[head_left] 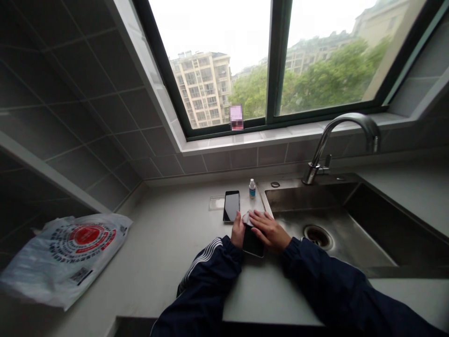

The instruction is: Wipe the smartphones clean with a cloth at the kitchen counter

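A dark-screened smartphone (253, 243) is held low over the counter, just left of the sink. Along its left edge my left hand (238, 231) is closed, gripping it. My right hand (269, 229) lies across the upper part of the screen, fingers pressed on a white tissue (247, 218) that is partly hidden under them. A second smartphone (232, 206) rests flat on the counter beyond my left hand. Near it stand a small white bottle with a blue label (252, 189) and, to the left, a clear flat case (216, 203).
At the right is a steel sink (351, 224) with a curved faucet (333, 140) behind it. A printed plastic bag (77, 252) lies on the left of the white counter (168, 248). The window (270, 70) and tiled wall border the back.
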A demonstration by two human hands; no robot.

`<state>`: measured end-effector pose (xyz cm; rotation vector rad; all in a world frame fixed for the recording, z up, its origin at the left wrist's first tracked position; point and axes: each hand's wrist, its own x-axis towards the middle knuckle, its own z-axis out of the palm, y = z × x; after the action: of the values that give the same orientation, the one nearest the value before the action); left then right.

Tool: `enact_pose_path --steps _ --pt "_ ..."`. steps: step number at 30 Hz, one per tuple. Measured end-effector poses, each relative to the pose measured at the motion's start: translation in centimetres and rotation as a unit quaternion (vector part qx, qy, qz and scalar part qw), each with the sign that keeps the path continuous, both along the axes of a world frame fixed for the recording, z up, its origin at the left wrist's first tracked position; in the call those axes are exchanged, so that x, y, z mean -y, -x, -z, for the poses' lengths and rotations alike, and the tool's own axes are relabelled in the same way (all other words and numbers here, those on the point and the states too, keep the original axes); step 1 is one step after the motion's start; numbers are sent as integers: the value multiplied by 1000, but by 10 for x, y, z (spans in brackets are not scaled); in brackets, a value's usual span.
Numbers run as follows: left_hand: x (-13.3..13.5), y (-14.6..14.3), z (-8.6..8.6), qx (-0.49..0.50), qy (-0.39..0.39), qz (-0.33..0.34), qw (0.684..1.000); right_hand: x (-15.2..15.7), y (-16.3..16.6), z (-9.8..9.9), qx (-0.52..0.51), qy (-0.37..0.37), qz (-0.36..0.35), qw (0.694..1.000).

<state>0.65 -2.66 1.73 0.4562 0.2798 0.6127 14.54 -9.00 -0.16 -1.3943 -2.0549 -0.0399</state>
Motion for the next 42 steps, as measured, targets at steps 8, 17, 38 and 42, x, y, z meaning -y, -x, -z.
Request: enact_pose_path --steps 8,17,38,42 --pt "0 2 -1 -25 29 -23 999 4 7 -4 -17 8 -32 999" --pt "-2 3 3 -42 26 -25 998 4 5 -3 -44 -5 -42 998" --pt "-1 15 -3 -59 5 38 998 32 18 -24 -52 -56 -222 972" --pt "0 15 -7 -51 0 39 998 33 9 -29 -48 -80 -216 972"
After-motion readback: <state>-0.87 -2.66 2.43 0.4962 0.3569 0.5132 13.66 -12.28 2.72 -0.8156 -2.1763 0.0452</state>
